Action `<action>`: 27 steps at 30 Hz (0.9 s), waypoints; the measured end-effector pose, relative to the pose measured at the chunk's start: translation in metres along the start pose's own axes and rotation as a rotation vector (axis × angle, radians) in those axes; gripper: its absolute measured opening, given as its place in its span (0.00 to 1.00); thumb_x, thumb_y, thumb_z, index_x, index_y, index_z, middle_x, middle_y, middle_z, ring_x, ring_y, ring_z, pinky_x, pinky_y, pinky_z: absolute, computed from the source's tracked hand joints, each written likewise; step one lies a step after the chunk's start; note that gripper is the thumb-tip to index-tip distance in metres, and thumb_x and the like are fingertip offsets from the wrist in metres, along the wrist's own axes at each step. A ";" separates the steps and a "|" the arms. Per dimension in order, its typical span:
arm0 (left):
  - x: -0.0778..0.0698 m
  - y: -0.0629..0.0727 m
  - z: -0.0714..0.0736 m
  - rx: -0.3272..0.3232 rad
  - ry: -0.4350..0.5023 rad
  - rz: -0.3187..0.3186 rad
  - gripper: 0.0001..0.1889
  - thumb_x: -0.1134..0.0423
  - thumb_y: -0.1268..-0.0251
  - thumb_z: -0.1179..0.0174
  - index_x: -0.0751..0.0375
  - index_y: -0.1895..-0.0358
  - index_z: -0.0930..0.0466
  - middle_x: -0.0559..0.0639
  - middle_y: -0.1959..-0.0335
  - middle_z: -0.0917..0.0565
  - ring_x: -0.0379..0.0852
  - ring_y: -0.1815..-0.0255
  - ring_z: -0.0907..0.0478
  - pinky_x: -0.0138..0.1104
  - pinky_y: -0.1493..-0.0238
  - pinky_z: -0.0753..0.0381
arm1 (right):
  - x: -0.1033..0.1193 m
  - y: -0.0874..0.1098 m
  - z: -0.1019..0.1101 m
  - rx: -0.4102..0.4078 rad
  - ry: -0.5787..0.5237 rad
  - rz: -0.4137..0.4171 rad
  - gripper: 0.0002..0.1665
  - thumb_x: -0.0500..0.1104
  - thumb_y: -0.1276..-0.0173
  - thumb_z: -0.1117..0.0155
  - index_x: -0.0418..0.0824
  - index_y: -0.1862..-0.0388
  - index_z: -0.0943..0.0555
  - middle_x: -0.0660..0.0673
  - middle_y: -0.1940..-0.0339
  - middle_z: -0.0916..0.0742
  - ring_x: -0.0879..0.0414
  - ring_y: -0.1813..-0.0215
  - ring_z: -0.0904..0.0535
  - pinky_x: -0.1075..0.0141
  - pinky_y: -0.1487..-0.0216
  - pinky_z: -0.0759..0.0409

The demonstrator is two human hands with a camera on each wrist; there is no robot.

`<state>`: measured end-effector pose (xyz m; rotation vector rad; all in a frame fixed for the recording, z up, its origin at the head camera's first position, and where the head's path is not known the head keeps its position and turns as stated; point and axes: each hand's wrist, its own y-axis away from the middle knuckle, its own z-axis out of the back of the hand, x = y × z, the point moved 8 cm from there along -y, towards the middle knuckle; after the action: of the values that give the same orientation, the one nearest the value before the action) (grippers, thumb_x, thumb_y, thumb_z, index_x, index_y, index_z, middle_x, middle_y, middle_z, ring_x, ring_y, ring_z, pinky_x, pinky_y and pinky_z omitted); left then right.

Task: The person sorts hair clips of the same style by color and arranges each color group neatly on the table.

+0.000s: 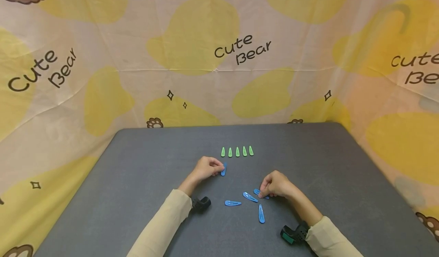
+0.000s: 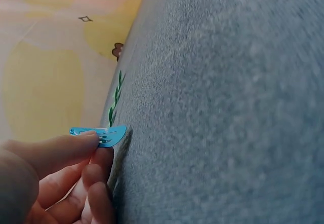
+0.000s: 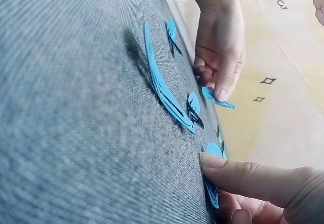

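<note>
Between thumb and fingertips, my left hand (image 1: 207,167) pinches a blue snap hair clip (image 2: 112,135). It is just above the table, close below the left end of a row of small green hair clips (image 1: 237,152). My right hand (image 1: 277,183) pinches another blue hair clip (image 3: 214,149) at the table surface, its thumb covering the middle of that clip. Three loose blue clips lie near the right hand: a slanted one (image 1: 250,197) beside it, a sideways one (image 1: 233,203) to the left, and a lengthwise one (image 1: 261,214) nearer the front.
The grey table (image 1: 154,154) bears all the clips. Behind and beside it hangs a yellow and cream printed cloth (image 1: 202,36). A black band (image 1: 201,203) sits on the left wrist, and another black band (image 1: 295,233) on the right.
</note>
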<state>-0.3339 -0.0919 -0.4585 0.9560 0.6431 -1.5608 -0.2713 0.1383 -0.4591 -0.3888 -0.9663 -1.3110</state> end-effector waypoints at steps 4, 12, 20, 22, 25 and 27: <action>0.001 -0.002 0.002 -0.012 -0.007 0.010 0.06 0.66 0.43 0.33 0.67 0.67 0.14 0.51 0.80 0.16 0.35 0.82 0.28 0.27 0.76 0.27 | -0.001 0.000 0.000 0.002 0.001 0.000 0.10 0.35 0.55 0.21 0.34 0.79 0.17 0.55 0.87 0.24 0.61 0.82 0.31 0.69 0.79 0.33; 0.002 -0.003 0.006 -0.065 -0.038 0.003 0.06 0.66 0.44 0.32 0.67 0.69 0.14 0.46 0.84 0.19 0.34 0.85 0.30 0.26 0.80 0.29 | 0.000 0.000 0.000 0.000 -0.003 0.014 0.09 0.34 0.56 0.22 0.34 0.79 0.17 0.55 0.88 0.24 0.61 0.82 0.31 0.69 0.79 0.32; 0.000 -0.002 0.010 -0.117 -0.072 0.013 0.06 0.65 0.47 0.31 0.65 0.72 0.14 0.42 0.88 0.23 0.34 0.88 0.32 0.26 0.81 0.33 | 0.000 0.000 0.000 0.000 0.003 0.023 0.09 0.34 0.56 0.22 0.34 0.80 0.16 0.56 0.88 0.25 0.62 0.83 0.31 0.69 0.79 0.31; 0.000 -0.002 0.011 -0.135 -0.093 0.028 0.06 0.64 0.47 0.31 0.65 0.73 0.13 0.42 0.88 0.23 0.34 0.88 0.32 0.26 0.81 0.33 | -0.001 0.000 0.000 -0.002 0.006 0.022 0.09 0.35 0.56 0.22 0.34 0.80 0.16 0.56 0.88 0.25 0.62 0.83 0.31 0.68 0.79 0.32; 0.002 -0.003 0.012 -0.159 -0.127 0.058 0.07 0.63 0.49 0.30 0.64 0.74 0.13 0.42 0.89 0.22 0.33 0.88 0.32 0.26 0.81 0.34 | -0.001 0.000 0.000 -0.001 0.006 0.021 0.09 0.35 0.56 0.22 0.34 0.79 0.16 0.56 0.88 0.24 0.62 0.83 0.31 0.68 0.79 0.32; 0.003 -0.003 0.012 -0.168 -0.149 0.071 0.07 0.62 0.50 0.30 0.63 0.75 0.13 0.42 0.89 0.22 0.33 0.88 0.32 0.26 0.81 0.33 | -0.001 0.001 0.000 0.000 0.005 0.021 0.09 0.35 0.56 0.21 0.34 0.79 0.16 0.56 0.88 0.24 0.62 0.83 0.31 0.68 0.79 0.32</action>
<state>-0.3395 -0.1029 -0.4548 0.7226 0.6181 -1.4748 -0.2709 0.1389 -0.4592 -0.3951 -0.9558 -1.2926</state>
